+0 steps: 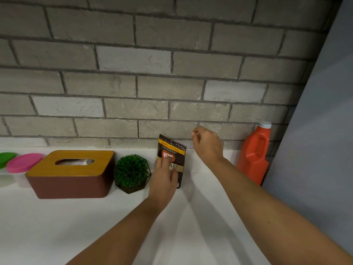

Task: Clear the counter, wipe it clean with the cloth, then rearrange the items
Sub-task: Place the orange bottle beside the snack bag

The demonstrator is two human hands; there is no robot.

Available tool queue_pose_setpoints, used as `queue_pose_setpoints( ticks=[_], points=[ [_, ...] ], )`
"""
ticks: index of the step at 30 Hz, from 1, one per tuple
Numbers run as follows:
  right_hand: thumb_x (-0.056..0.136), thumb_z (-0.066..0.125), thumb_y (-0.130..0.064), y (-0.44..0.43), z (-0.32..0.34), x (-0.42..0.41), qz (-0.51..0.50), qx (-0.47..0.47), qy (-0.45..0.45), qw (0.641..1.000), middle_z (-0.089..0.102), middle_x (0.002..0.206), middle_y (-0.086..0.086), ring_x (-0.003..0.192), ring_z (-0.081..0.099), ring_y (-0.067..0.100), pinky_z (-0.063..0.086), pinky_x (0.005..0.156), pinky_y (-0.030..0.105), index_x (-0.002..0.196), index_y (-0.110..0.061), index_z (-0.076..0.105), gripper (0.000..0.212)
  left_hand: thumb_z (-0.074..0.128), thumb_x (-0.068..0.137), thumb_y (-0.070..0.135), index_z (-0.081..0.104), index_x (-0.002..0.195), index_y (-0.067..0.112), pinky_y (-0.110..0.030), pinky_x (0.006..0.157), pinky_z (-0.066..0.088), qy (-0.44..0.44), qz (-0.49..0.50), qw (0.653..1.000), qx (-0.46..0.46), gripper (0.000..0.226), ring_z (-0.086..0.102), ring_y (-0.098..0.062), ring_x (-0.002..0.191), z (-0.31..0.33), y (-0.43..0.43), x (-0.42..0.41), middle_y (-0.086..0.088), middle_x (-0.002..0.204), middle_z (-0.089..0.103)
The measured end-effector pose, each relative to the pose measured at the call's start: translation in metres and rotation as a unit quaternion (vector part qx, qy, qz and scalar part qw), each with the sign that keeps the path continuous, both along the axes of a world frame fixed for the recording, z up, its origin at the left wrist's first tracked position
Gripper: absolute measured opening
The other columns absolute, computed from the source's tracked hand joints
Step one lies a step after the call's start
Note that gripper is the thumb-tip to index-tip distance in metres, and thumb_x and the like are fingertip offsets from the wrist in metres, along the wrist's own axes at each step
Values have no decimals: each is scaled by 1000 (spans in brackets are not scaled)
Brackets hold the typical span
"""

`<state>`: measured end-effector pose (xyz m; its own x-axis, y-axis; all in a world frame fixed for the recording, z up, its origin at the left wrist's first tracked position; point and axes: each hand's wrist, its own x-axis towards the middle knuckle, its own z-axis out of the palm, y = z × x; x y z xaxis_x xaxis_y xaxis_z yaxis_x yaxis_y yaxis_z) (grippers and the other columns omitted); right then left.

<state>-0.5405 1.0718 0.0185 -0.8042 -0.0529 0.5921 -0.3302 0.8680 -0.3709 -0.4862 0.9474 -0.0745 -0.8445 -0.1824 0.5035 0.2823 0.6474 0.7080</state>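
A dark brown snack pouch (pixel 178 148) with an orange and yellow label stands upright on the white counter (pixel 57 226), close to the brick wall. My left hand (pixel 164 180) lies against the pouch's front, with straight fingers pressing on the label. My right hand (pixel 207 145) hovers just right of the pouch's top, apart from it, fingers loosely curled and holding nothing. No cloth is in view.
Along the wall from the left stand a green-lidded tub (pixel 5 159), a pink-lidded tub (pixel 23 162), a tissue box (pixel 70 175) with a wooden lid and a small fake plant (pixel 131 172) in a wire holder. An orange jug (pixel 255 153) stands at the right by a grey panel (pixel 315 131).
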Motion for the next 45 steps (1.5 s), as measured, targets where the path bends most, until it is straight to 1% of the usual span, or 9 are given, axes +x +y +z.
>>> queue_pose_setpoints(
  ticks=[7, 10, 17, 24, 29, 32, 39, 42, 45],
  points=[
    [90, 53, -17, 70, 0, -4, -117, -20, 58, 991, 58, 118, 15, 109, 44, 34, 35, 90, 38, 119, -9, 59, 31, 50, 92, 14, 52, 111, 13, -31, 78, 48, 59, -59, 996, 4, 20, 51, -14, 90, 17, 40, 1, -2, 111, 49],
    [85, 56, -12, 96, -1, -2, -198, -67, 72, 975, 48, 125, 20, 113, 41, 38, 33, 93, 43, 126, -8, 52, 41, 51, 92, 14, 52, 115, 11, -32, 83, 47, 60, -71, 996, 3, 23, 52, -17, 96, 19, 54, 1, -3, 113, 49],
    [90, 54, -15, 130, -18, -6, -279, -190, -16, 941, 41, 129, 27, 119, 41, 42, 35, 97, 46, 135, 3, 33, 53, 51, 92, 17, 50, 121, 13, -32, 86, 47, 39, -87, 995, -9, 29, 52, -17, 102, 14, 68, 0, -1, 118, 47],
    [100, 34, -29, 140, -32, -16, -203, -313, -50, 927, 51, 123, 26, 113, 50, 41, 42, 95, 48, 120, 6, 46, 42, 50, 93, 17, 49, 124, 14, -30, 86, 49, 12, -78, 997, -11, 31, 52, -16, 105, 6, 68, -1, -1, 122, 45],
    [102, 27, -32, 140, -33, -17, -112, -327, -63, 936, 53, 125, 20, 115, 51, 36, 40, 96, 45, 132, -4, 42, 44, 50, 93, 17, 48, 125, 14, -28, 87, 48, -1, -82, 997, -14, 31, 52, -15, 104, 1, 70, -3, -1, 123, 44],
    [102, 28, -31, 135, -35, -15, -52, -347, -66, 934, 54, 112, 9, 105, 52, 25, 41, 94, 41, 137, -11, 39, 42, 50, 94, 18, 47, 126, 16, -25, 88, 47, -15, -91, 996, -10, 33, 52, -14, 107, -1, 74, -2, 1, 125, 43],
    [101, 29, -36, 114, -40, -13, 6, -412, -49, 910, 52, 94, 4, 88, 50, 19, 43, 85, 39, 116, -10, 50, 37, 51, 95, 24, 35, 139, 13, -22, 94, 40, -88, -128, 987, -35, 48, 49, -19, 119, -7, 93, -2, -4, 139, 35],
    [102, 28, -34, 97, -33, -7, 57, -442, -56, 894, 49, 76, -4, 71, 48, 9, 41, 70, 24, 93, -17, 49, 28, 48, 96, 27, 17, 147, 9, -23, 109, 25, -143, -148, 978, -36, 63, 30, -19, 137, -10, 105, 0, -6, 152, 22],
    [102, 29, -31, 72, -25, -1, 107, -456, -54, 882, 46, 71, -5, 65, 45, 6, 38, 63, 17, 82, -20, 46, 28, 47, 96, 28, 7, 149, 9, -27, 111, 25, -151, -151, 976, -37, 69, 28, -20, 139, -11, 107, -1, -7, 155, 17]
  ],
)
